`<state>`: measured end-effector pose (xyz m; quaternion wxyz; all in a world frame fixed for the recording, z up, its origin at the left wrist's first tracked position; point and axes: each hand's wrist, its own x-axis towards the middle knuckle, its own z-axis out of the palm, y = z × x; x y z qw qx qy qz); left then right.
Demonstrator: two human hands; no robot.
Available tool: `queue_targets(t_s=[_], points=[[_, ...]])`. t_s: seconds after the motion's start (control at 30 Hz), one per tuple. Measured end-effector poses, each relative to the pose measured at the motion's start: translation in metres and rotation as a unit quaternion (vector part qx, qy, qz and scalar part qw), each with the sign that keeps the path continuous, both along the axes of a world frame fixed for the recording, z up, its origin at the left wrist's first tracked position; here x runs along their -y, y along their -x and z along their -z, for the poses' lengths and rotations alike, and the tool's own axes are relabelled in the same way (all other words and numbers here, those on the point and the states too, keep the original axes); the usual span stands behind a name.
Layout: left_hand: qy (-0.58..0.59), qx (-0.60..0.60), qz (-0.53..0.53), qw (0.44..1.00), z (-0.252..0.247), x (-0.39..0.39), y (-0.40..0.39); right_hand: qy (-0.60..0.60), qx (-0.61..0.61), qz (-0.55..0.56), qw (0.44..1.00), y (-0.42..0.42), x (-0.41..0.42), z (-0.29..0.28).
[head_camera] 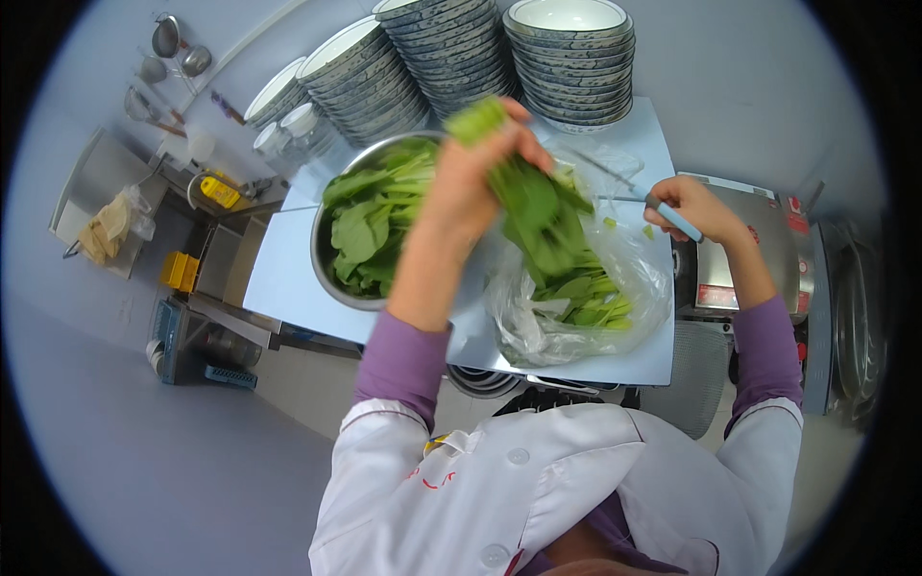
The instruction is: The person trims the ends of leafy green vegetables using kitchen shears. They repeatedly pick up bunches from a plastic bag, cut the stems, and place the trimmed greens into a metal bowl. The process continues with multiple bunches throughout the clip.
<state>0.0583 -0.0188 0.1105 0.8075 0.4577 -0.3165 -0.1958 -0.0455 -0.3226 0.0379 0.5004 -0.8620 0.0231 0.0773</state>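
My left hand [479, 162], blurred, grips a bunch of leafy greens [540, 209], its pale green stems up and its leaves hanging down. The bunch is between a metal bowl [318, 270] holding more greens [364, 234] and a clear plastic bag [518, 338]. More leafy greens [583, 295] lie in the opened bag. My right hand [684, 209] holds a knife [673, 212] by its light blue handle at the table's right edge, the blade pointing up and left over the bag's far part. Small green scraps [647, 232] lie near the knife.
Several tall stacks of patterned bowls [569, 68] stand along the table's [288, 288] far side, with glass jars [299, 122] to their left. A metal appliance [749, 252] stands right of the table. Strainers and ladles [167, 37] hang at the upper left, above a sink [238, 263].
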Motion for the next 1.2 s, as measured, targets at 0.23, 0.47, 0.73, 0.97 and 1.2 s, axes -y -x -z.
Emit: queue_targets(t_s=[0.23, 0.47, 0.73, 0.97, 1.2], points=[[-0.414, 0.361, -0.253, 0.796, -0.067, -0.092, -0.024, -0.093, 0.094, 0.095, 0.987, 0.045, -0.010, -0.003], [-0.668, 0.553, -0.262, 0.423, 0.063, -0.147, -0.031, -0.040, 0.127, 0.102, 0.986, 0.081, -0.021, -0.002], [-0.447, 0.620, -0.346, 0.544, 0.041, -0.120, 0.006, 0.145, 0.199, 0.107, 0.963, 0.103, -0.061, -0.020], [-0.391, 0.560, 0.066, 0.728, 0.070, 0.012, 0.073, 0.301, 0.156, 0.095, 0.936, 0.084, -0.067, 0.022], [-0.612, 0.581, -0.029, 0.536, 0.110, 0.059, 0.067, 0.080, 0.215, 0.213, 0.950, 0.098, -0.066, 0.016]])
